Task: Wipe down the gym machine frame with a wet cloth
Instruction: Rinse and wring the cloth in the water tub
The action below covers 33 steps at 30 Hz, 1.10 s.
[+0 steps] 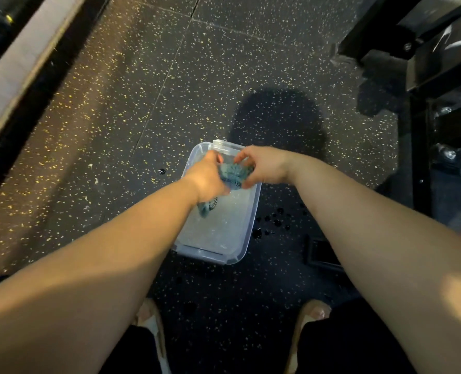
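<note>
wringing blue cloth (234, 172) over water tub (247, 225), frame middle. left hand (206, 179), right hand (264, 167) both squeeze it tight. keep drips inside tub.

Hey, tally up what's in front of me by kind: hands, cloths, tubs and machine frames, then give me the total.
2 hands: left hand, right hand
1 blue cloth
1 clear plastic tub
1 black machine frame
Total: 5

Cloth (234, 172) above tub (216, 255)
</note>
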Tool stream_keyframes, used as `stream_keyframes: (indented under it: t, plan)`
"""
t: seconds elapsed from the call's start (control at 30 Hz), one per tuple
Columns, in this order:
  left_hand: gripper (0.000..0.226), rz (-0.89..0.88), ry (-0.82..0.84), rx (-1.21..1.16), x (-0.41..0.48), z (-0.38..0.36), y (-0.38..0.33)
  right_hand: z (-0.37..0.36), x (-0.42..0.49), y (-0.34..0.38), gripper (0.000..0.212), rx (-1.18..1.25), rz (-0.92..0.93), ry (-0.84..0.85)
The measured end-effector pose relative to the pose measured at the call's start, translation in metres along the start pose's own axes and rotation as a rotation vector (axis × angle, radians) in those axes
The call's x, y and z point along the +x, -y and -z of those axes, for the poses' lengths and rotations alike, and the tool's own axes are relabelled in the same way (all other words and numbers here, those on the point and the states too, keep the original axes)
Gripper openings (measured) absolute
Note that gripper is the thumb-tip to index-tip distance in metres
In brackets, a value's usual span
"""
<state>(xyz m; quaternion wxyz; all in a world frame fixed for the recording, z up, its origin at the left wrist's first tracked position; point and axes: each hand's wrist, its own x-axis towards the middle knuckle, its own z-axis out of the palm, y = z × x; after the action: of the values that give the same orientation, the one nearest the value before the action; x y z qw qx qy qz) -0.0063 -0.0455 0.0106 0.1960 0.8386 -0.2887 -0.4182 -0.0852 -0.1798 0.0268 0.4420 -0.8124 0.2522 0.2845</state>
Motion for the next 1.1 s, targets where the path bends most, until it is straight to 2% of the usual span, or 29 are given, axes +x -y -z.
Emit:
stream_keyframes:
  t: [0.07,0.13,0.2,0.3,0.4,0.47,0.53,0.63,0.7,0.73,0.83,0.93,1.03,1.1]
  plan:
    - [0.073,-0.095,0.031,0.041,-0.007,0.013,-0.015,-0.009,-0.003,0.001,0.074,-0.023,0.029,0.072]
    - [0.074,-0.169,0.030,0.098,-0.012,0.023,-0.027,-0.022,-0.001,0.001,0.067,0.112,0.061,0.112]
    - [0.066,-0.223,0.012,0.086,-0.016,0.031,-0.033,-0.032,0.003,0.003,0.055,0.291,0.094,0.087]
    - [0.049,-0.225,-0.044,-0.115,-0.015,0.040,-0.025,-0.042,0.016,0.000,0.052,0.417,0.140,0.027]
    - [0.025,-0.124,-0.178,-0.469,-0.010,0.040,-0.001,-0.044,0.021,-0.003,0.045,0.629,0.157,-0.011]
    - [0.022,0.047,-0.206,-0.765,-0.007,0.032,0.015,-0.042,0.020,0.001,0.043,0.864,0.143,-0.066]
    - [0.022,0.188,-0.082,-0.952,-0.005,0.018,0.025,-0.042,0.022,0.005,0.040,1.029,0.115,-0.130]
    - [0.028,0.263,0.114,-0.892,-0.001,-0.001,0.029,-0.052,0.027,0.010,0.022,1.173,0.011,-0.160]
    - [0.053,0.271,0.179,-0.953,0.001,0.000,0.028,-0.058,0.028,0.012,0.045,1.181,-0.061,-0.165]
    - [0.056,0.253,0.251,-1.004,0.002,0.001,0.028,-0.060,0.027,0.013,0.051,1.172,-0.068,-0.140]
    - [0.040,0.172,0.480,-1.093,-0.003,0.005,0.024,-0.060,0.034,0.013,0.028,1.120,-0.048,-0.086]
    - [0.040,0.153,0.445,-1.207,0.000,0.000,0.026,-0.060,0.034,0.012,0.024,1.068,-0.022,0.032]
    - [0.050,0.204,0.451,-1.152,0.000,-0.007,0.030,-0.064,0.040,0.004,0.042,0.921,-0.066,0.049]
    - [0.033,0.254,0.478,-1.059,0.000,-0.010,0.033,-0.065,0.041,0.005,0.055,0.745,-0.083,0.040]
